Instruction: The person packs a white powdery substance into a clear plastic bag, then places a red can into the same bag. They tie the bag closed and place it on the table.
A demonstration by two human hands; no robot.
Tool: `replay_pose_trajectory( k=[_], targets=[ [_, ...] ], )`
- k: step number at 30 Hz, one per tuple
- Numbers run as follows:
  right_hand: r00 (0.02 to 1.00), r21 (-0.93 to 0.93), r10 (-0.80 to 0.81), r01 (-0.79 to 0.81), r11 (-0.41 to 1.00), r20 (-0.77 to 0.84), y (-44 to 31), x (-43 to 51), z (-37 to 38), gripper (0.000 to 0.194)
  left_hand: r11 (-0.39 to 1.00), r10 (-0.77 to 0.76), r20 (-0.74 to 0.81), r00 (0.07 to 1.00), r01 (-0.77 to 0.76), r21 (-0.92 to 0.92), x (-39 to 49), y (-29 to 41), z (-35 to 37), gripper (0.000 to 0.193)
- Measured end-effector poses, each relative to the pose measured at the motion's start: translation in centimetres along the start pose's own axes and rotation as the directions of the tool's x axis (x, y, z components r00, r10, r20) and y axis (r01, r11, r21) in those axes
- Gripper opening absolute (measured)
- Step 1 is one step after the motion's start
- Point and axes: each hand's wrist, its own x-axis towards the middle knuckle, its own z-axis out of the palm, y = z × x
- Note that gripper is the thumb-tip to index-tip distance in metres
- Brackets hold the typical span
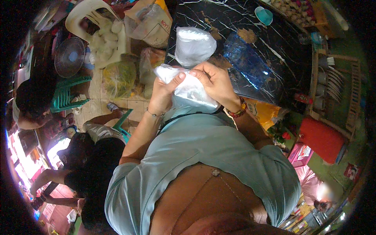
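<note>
My left hand (164, 91) pinches the upper left edge of a white, thin plastic bag (192, 86) between thumb and fingers. At the same bag's top edge, my right hand (214, 82) has its thumb and index finger closed on the film. The bag hangs in front of my torso; whether it contains anything cannot be told. Just beyond my hands, a filled whitish plastic bag (195, 47) stands on the black marble-patterned table (276, 38). To its right lies a clear, bluish plastic sheet or pouch (246, 60).
A turquoise cup (264, 16) stands at the table's far side. On the left are a cream plastic chair (123, 44) piled with filled bags, a yellowish bag (119, 79) on the floor and a fan (70, 57). People are at lower left. A dish rack (335, 85) is at right.
</note>
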Motion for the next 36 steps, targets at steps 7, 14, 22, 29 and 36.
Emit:
replay_pose_trajectory(
  k=[7, 14, 22, 29, 36],
  targets=[
    [0.995, -0.073, -0.076, 0.071, 0.995, -0.063, -0.5, 0.0, 0.2, 0.020, 1.000, -0.012, 0.030, 0.999, 0.013, -0.015, 0.4, 0.0, 0.2, 0.021],
    [0.965, -0.201, -0.234, 0.207, 0.958, -0.121, -0.6, 0.7, 0.4, 0.020, 0.999, -0.042, 0.060, 0.997, 0.040, 0.037, 1.1, 0.3, 0.1, 0.024],
    [0.949, -0.226, -0.275, 0.236, 0.945, -0.157, -0.3, 1.5, 1.1, 0.012, 0.986, -0.119, 0.145, 0.982, 0.134, -0.100, 1.3, 0.7, -0.9, 0.035],
    [0.961, -0.209, -0.154, 0.106, 0.972, -0.231, -1.1, 1.3, 0.7, 0.010, 0.987, -0.155, 0.139, 0.978, 0.158, -0.012, 2.3, 1.1, -1.1, 0.032],
    [0.957, -0.088, -0.221, 0.207, 0.974, -0.190, -1.1, 1.6, 0.3, 0.008, 0.993, -0.031, 0.094, 0.995, 0.020, 0.119, 3.4, 0.4, -1.0, 0.037]
  ],
)
